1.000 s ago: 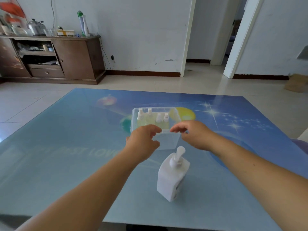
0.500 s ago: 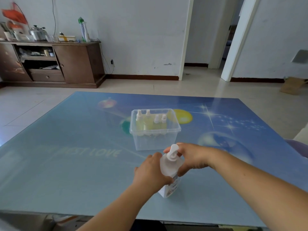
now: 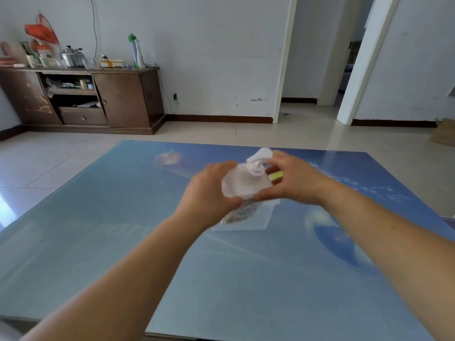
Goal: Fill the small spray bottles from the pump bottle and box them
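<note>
Above the glossy blue printed table (image 3: 103, 242) | white plastic pump bottle (image 3: 242, 185) lifted, tilted, blurred | left hand (image 3: 209, 193) grips its body | right hand (image 3: 293, 180) curls around its right side near the pump | patterned label unreadable | clear box (image 3: 256, 222) behind, mostly hidden

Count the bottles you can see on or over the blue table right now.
1: the white pump bottle, held above the table between the left hand and right hand. It and the hands cover most of the clear box, so others may be hidden.
</note>
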A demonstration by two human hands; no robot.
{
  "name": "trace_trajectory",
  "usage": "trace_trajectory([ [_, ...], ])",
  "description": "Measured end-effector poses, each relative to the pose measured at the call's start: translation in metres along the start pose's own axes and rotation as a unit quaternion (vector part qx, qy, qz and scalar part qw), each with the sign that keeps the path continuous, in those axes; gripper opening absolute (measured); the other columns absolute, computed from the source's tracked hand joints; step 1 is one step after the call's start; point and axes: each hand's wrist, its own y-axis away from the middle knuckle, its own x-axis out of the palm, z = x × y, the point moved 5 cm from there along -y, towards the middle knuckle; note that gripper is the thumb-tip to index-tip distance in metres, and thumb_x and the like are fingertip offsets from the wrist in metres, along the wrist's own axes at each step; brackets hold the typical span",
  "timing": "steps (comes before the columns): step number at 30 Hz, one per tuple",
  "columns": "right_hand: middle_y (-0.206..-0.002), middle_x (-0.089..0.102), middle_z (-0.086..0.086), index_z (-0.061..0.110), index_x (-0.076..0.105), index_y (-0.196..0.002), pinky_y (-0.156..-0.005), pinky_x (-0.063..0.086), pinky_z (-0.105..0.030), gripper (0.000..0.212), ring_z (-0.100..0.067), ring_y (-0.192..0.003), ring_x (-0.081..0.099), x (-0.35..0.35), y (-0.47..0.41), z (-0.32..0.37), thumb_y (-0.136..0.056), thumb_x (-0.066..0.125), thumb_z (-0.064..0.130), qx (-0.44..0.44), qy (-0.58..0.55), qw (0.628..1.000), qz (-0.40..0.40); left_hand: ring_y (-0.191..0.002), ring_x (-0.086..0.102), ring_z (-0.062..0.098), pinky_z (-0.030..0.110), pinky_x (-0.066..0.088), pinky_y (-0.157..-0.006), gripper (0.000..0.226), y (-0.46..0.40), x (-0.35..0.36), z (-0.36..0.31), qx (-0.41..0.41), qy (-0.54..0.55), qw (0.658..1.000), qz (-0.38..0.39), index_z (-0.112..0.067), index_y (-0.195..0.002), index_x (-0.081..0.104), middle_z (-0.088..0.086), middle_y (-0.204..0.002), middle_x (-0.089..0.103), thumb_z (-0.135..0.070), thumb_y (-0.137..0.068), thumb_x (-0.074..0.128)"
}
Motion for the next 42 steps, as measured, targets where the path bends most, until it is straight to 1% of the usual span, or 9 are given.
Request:
trace_trajectory([
  [6,-0.113,0.047,0.008,0.024,0.052,-0.130,-0.089,0.049,-0.033,0.072,-0.013,-0.102,0.054,-0.007,-0.039,0.002,-0.067,0.085,0.028,-0.046,0.008,0.994,-0.103,-0.109,0.051,0.016,0.039,0.046,-0.093,0.067,-0.049,-0.011,0.015,0.023,0.008,0.999,-0.040,-0.024,-0.127,0.049,-0.002,-0.123,0.054,-0.017,-0.068,0.080],
  [14,-0.111,0.045,0.009,0.029,0.052,-0.129,-0.081,0.040,-0.023,0.072,-0.010,-0.098,0.050,0.039,-0.079,-0.057,-0.066,0.085,0.032,0.021,0.013,0.999,-0.039,-0.105,0.052,0.019,0.031,0.047,-0.089,0.073,-0.074,0.038,0.079,-0.048,0.056,0.996,0.046,-0.020,-0.128,0.050,0.000,-0.117,0.049,-0.006,-0.064,0.081],
  [18,-0.111,0.050,0.004,0.035,0.052,-0.126,-0.084,0.045,-0.027,0.065,-0.013,-0.097,0.054,0.062,-0.094,-0.085,-0.068,0.082,0.034,0.064,0.004,0.998,-0.001,-0.107,0.052,0.022,0.034,0.046,-0.091,0.068,-0.082,0.058,0.101,-0.085,0.067,0.991,0.081,-0.015,-0.127,0.051,0.001,-0.112,0.040,-0.004,-0.066,0.080],
  [21,-0.116,0.052,0.002,0.034,0.052,-0.126,-0.085,0.045,-0.028,0.065,-0.014,-0.096,0.054,0.079,-0.102,-0.102,-0.069,0.082,0.034,0.090,-0.004,0.996,0.025,-0.108,0.052,0.025,0.038,0.046,-0.093,0.065,-0.084,0.072,0.117,-0.106,0.053,0.987,0.109,-0.013,-0.127,0.051,0.007,-0.119,0.043,-0.006,-0.068,0.079],
  [25,-0.105,0.052,0.009,0.027,0.053,-0.126,-0.080,0.042,-0.024,0.057,-0.010,-0.087,0.054,0.092,-0.103,-0.112,-0.075,0.078,0.031,0.107,-0.007,0.993,0.056,-0.106,0.055,0.021,0.026,0.043,-0.090,0.053,-0.085,0.081,0.130,-0.126,-0.005,0.984,0.127,-0.013,-0.125,0.053,0.006,-0.124,0.053,-0.010,-0.076,0.072],
  [28,-0.096,0.055,0.015,0.029,0.055,-0.124,-0.076,0.042,-0.024,0.049,-0.002,-0.077,0.052,0.095,-0.103,-0.114,-0.080,0.074,0.033,0.120,-0.012,0.991,0.065,-0.113,0.051,0.021,0.025,0.038,-0.091,0.046,-0.085,0.082,0.126,-0.121,-0.083,0.981,0.127,-0.016,-0.129,0.050,0.004,-0.129,0.052,-0.015,-0.084,0.064],
  [33,-0.114,0.055,0.010,0.031,0.050,-0.132,-0.087,0.039,-0.026,0.048,-0.011,-0.103,0.052,0.097,-0.097,-0.109,-0.087,0.064,0.040,0.130,0.003,0.987,0.095,-0.118,0.046,0.022,0.029,0.033,-0.097,0.038,-0.083,0.081,0.120,-0.107,-0.186,0.969,0.125,-0.019,-0.128,0.050,0.002,-0.130,0.051,-0.024,-0.091,0.053],
  [36,-0.135,0.051,0.007,0.030,0.045,-0.137,-0.095,0.038,-0.029,0.054,-0.016,-0.121,0.049,0.097,-0.091,-0.105,-0.088,0.060,0.046,0.135,0.030,0.985,0.107,-0.121,0.044,0.023,0.031,0.031,-0.102,0.041,-0.078,0.076,0.119,-0.122,-0.180,0.967,0.135,-0.019,-0.132,0.046,0.002,-0.135,0.047,-0.028,-0.092,0.051],
  [42,-0.150,0.038,0.001,0.023,0.038,-0.144,-0.106,0.034,-0.032,0.064,-0.020,-0.134,0.039,0.075,-0.073,-0.091,-0.089,0.056,0.049,0.143,0.087,0.983,0.080,-0.126,0.040,0.023,0.033,0.032,-0.101,0.048,-0.062,0.052,0.109,-0.134,-0.153,0.971,0.127,-0.019,-0.137,0.038,0.004,-0.141,0.040,-0.027,-0.092,0.052],
])
